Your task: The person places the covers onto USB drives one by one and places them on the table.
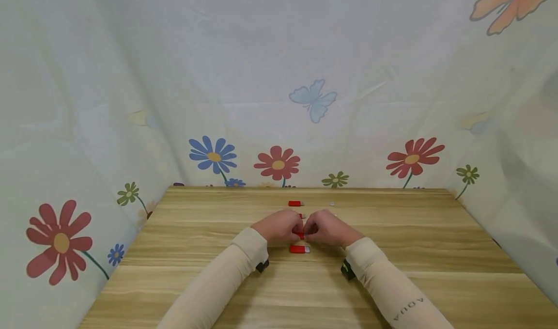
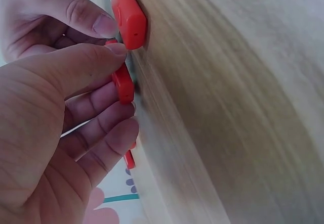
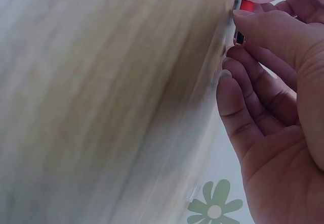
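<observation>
Over the middle of the table, my left hand (image 1: 283, 225) pinches the red body of a USB flash drive (image 2: 123, 85) between thumb and fingers. From the other side my right hand (image 1: 328, 228) pinches the drive's clear cap (image 3: 239, 38) at the plug end. Both hands are close together, low over the wood. Nearer to me lies another red flash drive (image 1: 298, 249), a clear cap over its plug. Beyond the hands are two more red drives, the farthest one (image 1: 295, 203) in full view and the other (image 1: 302, 216) partly hidden by the left hand.
Two small clear pieces lie to the right of the far drives, one farther back (image 1: 332, 204) and one (image 1: 335, 215) just past the right hand. The wooden table (image 1: 196, 271) ends at a flower-printed curtain (image 1: 244, 77) behind and at both sides.
</observation>
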The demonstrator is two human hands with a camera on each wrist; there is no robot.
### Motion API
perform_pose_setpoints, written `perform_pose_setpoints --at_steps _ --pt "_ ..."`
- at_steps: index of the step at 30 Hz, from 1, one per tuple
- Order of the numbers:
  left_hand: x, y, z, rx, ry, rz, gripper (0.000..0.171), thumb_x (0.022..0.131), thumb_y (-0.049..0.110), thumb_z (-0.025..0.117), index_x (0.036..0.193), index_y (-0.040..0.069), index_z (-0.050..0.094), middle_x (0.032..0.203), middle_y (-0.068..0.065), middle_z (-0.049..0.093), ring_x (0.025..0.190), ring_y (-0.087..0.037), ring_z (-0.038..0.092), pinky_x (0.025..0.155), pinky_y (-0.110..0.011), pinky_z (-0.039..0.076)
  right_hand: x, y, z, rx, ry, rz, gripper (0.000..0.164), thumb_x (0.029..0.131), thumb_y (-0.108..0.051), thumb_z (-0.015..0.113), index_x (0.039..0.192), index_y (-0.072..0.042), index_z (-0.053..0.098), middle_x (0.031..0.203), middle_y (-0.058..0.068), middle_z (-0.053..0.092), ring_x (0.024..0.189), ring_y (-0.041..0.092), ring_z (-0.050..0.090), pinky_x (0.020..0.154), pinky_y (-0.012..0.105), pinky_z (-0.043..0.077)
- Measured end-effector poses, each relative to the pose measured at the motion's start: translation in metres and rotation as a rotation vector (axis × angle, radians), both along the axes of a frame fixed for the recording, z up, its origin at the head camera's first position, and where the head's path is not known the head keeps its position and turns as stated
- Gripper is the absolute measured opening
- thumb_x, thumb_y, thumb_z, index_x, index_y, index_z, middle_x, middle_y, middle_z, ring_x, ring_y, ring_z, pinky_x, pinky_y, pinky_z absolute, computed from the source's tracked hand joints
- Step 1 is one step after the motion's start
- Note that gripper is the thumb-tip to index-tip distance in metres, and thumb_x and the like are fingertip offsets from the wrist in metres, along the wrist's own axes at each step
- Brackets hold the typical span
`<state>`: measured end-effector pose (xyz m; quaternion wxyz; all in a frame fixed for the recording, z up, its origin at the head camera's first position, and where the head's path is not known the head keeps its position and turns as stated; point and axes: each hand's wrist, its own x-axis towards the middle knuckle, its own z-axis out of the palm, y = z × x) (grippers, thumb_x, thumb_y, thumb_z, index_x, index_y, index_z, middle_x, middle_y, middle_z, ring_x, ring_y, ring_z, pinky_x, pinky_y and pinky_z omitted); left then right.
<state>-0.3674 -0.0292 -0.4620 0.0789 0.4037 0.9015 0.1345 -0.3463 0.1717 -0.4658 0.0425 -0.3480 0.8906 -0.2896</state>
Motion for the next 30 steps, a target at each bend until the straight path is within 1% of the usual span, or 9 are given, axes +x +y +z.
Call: perform_pose_setpoints --at_steps 4,9,15,22,30 --pt "0.0011 0.0003 0.0004 0.001 -0.001 0.005 0.005 0.090 0.018 0.080 0.085 0.020 0.078 0.065 0.009 0.061 0.060 -0.008 0.052 0.059 -0.020 0.044 -0.0001 -0.0002 0.0002 0.003 -0.011 -0.008 0.006 0.085 -0.003 0.080 0.086 -0.010 0.078 0.082 -0.001 0.074 0.075 0.011 0.067 0.070 0.023 0.056" --pt "0.0016 0.0001 -0.0011 0.002 -0.013 0.022 0.002 0.090 0.019 0.080 0.089 0.022 0.080 0.067 0.010 0.063 0.061 -0.008 0.054 0.061 -0.020 0.046 -0.0001 0.0000 -0.0009 -0.003 -0.014 -0.008 0.006 0.085 -0.002 0.079 0.086 -0.008 0.078 0.082 0.000 0.075 0.074 0.011 0.067 0.069 0.023 0.056" --pt "0.0024 -0.0009 -0.0019 0.011 -0.033 0.031 0.004 0.091 0.020 0.079 0.087 0.023 0.079 0.067 0.011 0.065 0.061 -0.008 0.055 0.062 -0.020 0.048 -0.0011 -0.0003 -0.0027 0.002 -0.005 -0.004 0.007 0.085 -0.002 0.079 0.086 -0.009 0.079 0.082 -0.001 0.075 0.073 0.011 0.067 0.068 0.022 0.055" --pt "0.0036 -0.0011 -0.0007 0.016 -0.053 0.038 0.005 0.091 0.019 0.079 0.090 0.024 0.080 0.069 0.011 0.066 0.063 -0.009 0.056 0.062 -0.020 0.048 -0.0005 -0.0009 -0.0015 0.000 -0.051 -0.027 0.007 0.085 -0.003 0.079 0.087 -0.010 0.080 0.082 -0.002 0.075 0.073 0.012 0.067 0.069 0.023 0.056" --pt "0.0013 -0.0015 -0.0035 0.026 -0.054 0.036 0.005 0.090 0.019 0.080 0.092 0.023 0.081 0.070 0.012 0.066 0.064 -0.008 0.057 0.064 -0.020 0.049 0.0005 -0.0003 -0.0008 -0.001 -0.057 -0.028 0.008 0.086 -0.004 0.079 0.087 -0.011 0.080 0.082 -0.003 0.074 0.073 0.013 0.066 0.070 0.024 0.057"
